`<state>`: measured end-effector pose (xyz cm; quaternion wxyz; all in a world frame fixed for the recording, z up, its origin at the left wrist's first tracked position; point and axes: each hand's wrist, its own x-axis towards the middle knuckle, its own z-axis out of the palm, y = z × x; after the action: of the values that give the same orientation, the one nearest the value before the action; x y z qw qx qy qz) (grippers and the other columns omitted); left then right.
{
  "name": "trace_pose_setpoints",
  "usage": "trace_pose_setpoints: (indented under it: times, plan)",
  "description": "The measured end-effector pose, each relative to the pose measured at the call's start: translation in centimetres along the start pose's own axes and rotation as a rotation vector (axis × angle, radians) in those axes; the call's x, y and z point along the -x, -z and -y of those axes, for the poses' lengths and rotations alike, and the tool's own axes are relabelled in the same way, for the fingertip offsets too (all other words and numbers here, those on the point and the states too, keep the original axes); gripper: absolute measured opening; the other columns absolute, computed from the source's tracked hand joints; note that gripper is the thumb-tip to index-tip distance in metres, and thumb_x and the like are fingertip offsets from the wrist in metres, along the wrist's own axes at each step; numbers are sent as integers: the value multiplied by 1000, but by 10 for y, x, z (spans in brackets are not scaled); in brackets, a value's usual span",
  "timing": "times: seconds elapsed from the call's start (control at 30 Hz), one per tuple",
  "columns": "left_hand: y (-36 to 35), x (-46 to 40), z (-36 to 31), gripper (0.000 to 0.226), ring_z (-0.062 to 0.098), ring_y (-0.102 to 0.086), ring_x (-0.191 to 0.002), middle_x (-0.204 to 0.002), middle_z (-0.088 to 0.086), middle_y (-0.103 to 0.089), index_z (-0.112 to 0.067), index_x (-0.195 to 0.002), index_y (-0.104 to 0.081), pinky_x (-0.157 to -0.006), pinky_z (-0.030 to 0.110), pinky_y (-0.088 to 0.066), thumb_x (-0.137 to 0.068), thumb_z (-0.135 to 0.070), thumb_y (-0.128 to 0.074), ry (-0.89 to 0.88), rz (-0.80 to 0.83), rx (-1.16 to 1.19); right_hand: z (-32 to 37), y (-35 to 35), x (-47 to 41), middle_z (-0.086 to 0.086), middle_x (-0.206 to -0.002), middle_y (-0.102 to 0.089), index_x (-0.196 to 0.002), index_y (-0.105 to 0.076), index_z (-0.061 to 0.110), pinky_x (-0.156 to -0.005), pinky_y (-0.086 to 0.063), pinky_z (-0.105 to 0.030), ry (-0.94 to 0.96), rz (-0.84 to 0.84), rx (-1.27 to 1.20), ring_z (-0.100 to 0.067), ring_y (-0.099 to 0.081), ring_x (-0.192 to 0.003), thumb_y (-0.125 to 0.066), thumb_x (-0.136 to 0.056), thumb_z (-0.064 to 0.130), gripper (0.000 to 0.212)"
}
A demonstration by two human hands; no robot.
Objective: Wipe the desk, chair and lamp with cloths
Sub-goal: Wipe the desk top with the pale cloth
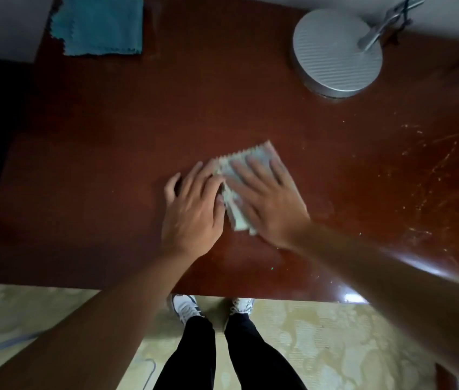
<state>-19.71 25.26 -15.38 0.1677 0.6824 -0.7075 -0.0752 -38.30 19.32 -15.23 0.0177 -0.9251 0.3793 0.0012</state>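
A dark red-brown wooden desk point(110, 136) fills the view from above. A folded pale grey cloth point(235, 209) with a zigzag edge lies near the desk's middle. My right hand point(264, 201) presses flat on top of it, fingers spread. My left hand point(194, 209) rests flat on the desk just left of the cloth, its fingertips touching the cloth's left edge. A teal cloth point(98, 25) lies flat at the desk's far left corner. The lamp's round grey base point(335, 57) stands at the far right, its metal arm point(385, 21) rising toward the wall.
Scratches and dust specks point(442, 170) mark the desk's right side. The desk's near edge runs above my shoes point(186, 308) and a patterned yellow floor point(321, 347). A pale wall point(3, 23) lies behind the desk. No chair is in view.
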Motion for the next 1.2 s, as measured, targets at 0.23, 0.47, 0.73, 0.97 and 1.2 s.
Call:
trace_pose_setpoints:
  times: [0.23,0.47,0.73,0.97,1.2]
  plan:
    - [3,-2,-6,44,21,-41,-140,-148,3,-50,-13,-134,-55,-112,44,-27,-94,-27,-46,37,45,-39,-80,16,-38,-9,-157,-37,-152,-34,20,-118,-15,-64,43,32,-7,-32,-29,-148,-31,-104,32,49]
    - [-2,-1,-4,45,23,-41,-139,-146,5,-50,-11,-134,-54,-112,44,-28,-94,-28,-44,23,20,-52,-64,8,-34,-7,-163,-25,-157,-24,24,-119,-9,-64,50,20,96,-34,-17,-152,-19,-105,36,53]
    - [0,-4,-5,45,23,-41,-139,-146,5,-51,-11,-133,-55,-112,43,-28,-93,-27,-46,25,-11,-52,-37,11,24,-2,-164,-21,-156,-22,31,-120,-15,-59,335,136,12,-28,-15,-152,-33,-104,34,53]
    - [-4,0,-4,42,22,-40,-140,-147,4,-49,-13,-133,-53,-111,44,-30,-94,-24,-45,32,-14,-42,-76,8,-56,-4,-163,-26,-156,-25,26,-122,-3,-58,-130,9,30,-31,-17,-152,-9,-105,42,57]
    - [4,3,-8,43,22,-40,-140,-147,4,-50,-12,-135,-55,-111,43,-31,-94,-20,-45,43,-7,-43,63,2,112,0,-164,-25,-155,-30,30,-119,-19,-59,167,51,-105,-28,-19,-152,-43,-101,35,56]
